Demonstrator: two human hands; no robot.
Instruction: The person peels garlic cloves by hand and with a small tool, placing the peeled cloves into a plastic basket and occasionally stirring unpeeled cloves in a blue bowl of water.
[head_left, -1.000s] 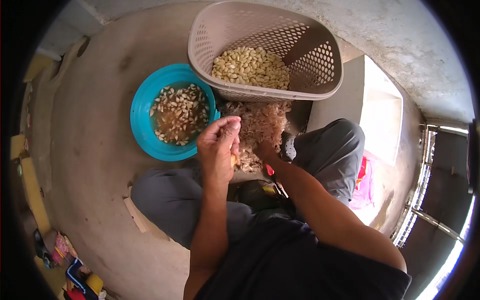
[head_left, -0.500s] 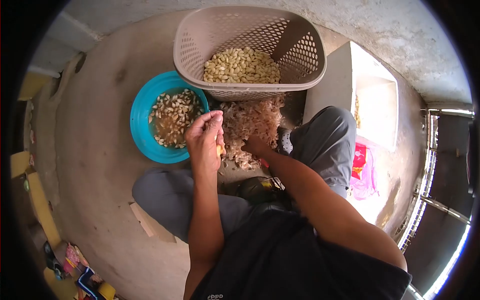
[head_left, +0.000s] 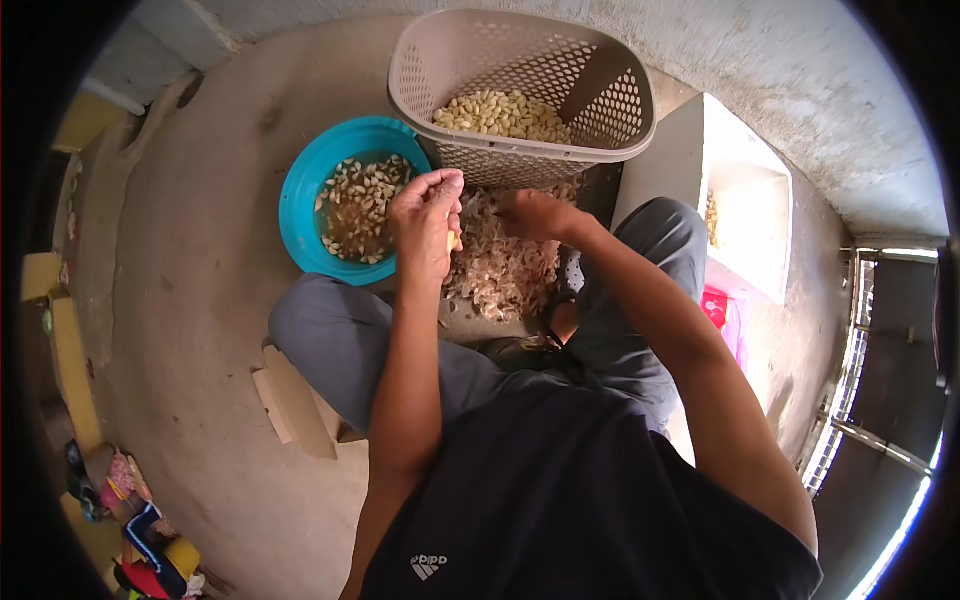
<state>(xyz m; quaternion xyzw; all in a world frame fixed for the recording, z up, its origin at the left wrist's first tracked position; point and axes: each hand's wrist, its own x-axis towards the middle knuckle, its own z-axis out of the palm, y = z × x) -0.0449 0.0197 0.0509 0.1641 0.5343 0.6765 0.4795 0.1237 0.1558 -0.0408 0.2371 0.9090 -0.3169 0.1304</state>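
Note:
My left hand (head_left: pixel 428 222) is raised above the floor with its fingers closed around a small pale yellow garlic clove (head_left: pixel 455 241). My right hand (head_left: pixel 535 214) hovers over a heap of papery garlic skins (head_left: pixel 500 265), just below the beige basket (head_left: pixel 445 60); what it holds cannot be seen. The basket contains peeled cloves (head_left: pixel 505 113). To the left of my left hand sits a blue bowl (head_left: pixel 300 215) of water with unpeeled cloves floating in it.
I sit on a low seat on a concrete floor, knees in grey trousers on both sides of the skins. A white box (head_left: pixel 750 215) stands at the right, with a pink bag (head_left: pixel 722 312) beside it. Coloured clutter lies at the lower left.
My right hand rose from the pile of skins up toward the basket. My left hand kept its clove and shifted slightly toward the bowl; the view tilted.

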